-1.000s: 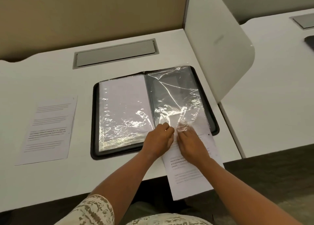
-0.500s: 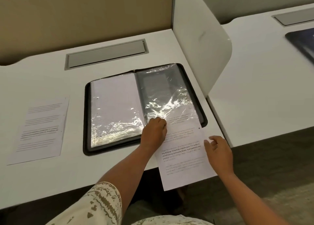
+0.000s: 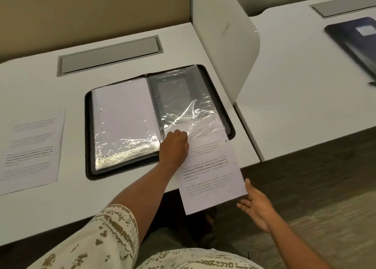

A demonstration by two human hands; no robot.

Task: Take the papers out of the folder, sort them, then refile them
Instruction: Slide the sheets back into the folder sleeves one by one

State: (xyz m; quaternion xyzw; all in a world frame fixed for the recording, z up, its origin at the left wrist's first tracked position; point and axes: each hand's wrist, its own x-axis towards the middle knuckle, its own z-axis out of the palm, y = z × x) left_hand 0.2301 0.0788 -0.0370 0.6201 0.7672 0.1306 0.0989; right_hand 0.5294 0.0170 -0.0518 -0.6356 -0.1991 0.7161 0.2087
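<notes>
Paper (image 3: 211,173) has slid farther out of the right plastic sleeve (image 3: 183,106) than half a second ago, its near end now past the counter (image 3: 61,207) edge. Right hand (image 3: 257,204), fingers spread, supports its near corner; left hand (image 3: 176,145), knuckles curled, pins the sleeve's mouth. Folder (image 3: 89,136) lies open, its left sleeve holding white sheets. A loose page (image 3: 30,148) lies left, print blurred

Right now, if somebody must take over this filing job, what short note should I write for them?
Left hand: presses on the right-hand plastic sleeve of the open folder, fingers curled at its lower edge.
Right hand: open, touching the corner of the printed sheet.
The sheet is mostly out of the sleeve and hangs over the desk edge.
Another sheet lies left of the folder.
Left: finish pulling, sort, refile.
</notes>
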